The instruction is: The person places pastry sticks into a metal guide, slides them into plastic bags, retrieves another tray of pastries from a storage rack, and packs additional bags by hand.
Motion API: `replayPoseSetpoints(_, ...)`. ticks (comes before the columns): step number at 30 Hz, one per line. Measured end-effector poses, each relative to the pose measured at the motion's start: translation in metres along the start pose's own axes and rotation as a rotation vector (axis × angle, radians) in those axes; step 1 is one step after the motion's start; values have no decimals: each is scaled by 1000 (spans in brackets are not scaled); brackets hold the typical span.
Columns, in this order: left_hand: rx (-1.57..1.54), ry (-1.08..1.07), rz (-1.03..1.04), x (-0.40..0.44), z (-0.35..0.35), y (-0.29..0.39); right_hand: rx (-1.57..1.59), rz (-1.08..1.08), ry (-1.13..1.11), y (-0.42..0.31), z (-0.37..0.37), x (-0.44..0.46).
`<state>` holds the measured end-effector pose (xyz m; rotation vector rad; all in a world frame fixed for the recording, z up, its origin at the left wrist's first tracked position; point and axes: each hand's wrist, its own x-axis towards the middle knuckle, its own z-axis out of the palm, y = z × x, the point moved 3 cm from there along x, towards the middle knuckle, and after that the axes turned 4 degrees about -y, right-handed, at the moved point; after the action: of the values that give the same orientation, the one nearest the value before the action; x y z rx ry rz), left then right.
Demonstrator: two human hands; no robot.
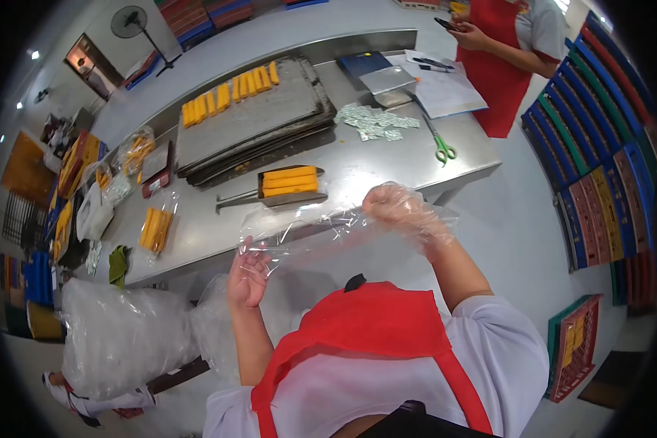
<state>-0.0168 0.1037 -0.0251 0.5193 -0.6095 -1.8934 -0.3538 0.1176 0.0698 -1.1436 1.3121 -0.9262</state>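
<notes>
Clear thin plastic bag (306, 237), frame centre: right hand (388, 206) inside its end, grip unclear; left hand (250, 274) loosely open, touching other end.

Both arms (456, 271) forward, left hand (250, 281) loosely open, right hand (388, 207) farther out, fingers curled in.

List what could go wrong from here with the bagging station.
1. The thin clear bag is wrinkled between the left hand and the right hand; it could snag or tear.
2. The orange sticks sit loose in the metal scoop, just beyond the bag; a bump might spill them.
3. The green-handled scissors lie near the table's edge and might get knocked off.
</notes>
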Motion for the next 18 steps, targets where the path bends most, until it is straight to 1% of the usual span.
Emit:
replayPoseSetpoints(3, -40, -67, -56, 8, 22, -7, -30, 61, 48, 5, -18, -6)
replayPoseSetpoints(5, -86, -163, -113, 14, 24, -7, 33, 56, 42, 8, -24, -12)
replayPoseSetpoints(6, -83, -172, -117, 17, 25, -7, 86, 51, 22, 8, -25, -12)
replayPoseSetpoints(8, -204, -178, -164, 19, 25, -7, 66, 25, 58, 2, -22, -14)
replayPoseSetpoints(9, -202, -182, -164, 20, 26, -6, 44, 3, 86, -1, -20, -13)
replayPoseSetpoints(11, -316, -272, -225, 21, 29, -3, 94, -15, 88, 5, -17, -7)
replayPoseSetpoints(13, -257, -302, -203, 21, 28, 5, 139, -32, 96, 0, -11, -4)
replayPoseSetpoints(14, -198, -325, -176, 20, 27, 9, 155, -91, 95, -9, -6, -3)
replayPoseSetpoints(15, -204, -325, -174, 19, 27, 14, 171, -147, 91, -17, -1, -2)
replayPoseSetpoints(17, -16, -248, -199, 17, 22, 24, 128, -145, 53, -25, 3, 5)
replayPoseSetpoints(18, -21, -233, -190, 19, 16, 28, 93, -148, 17, -28, 6, 11)
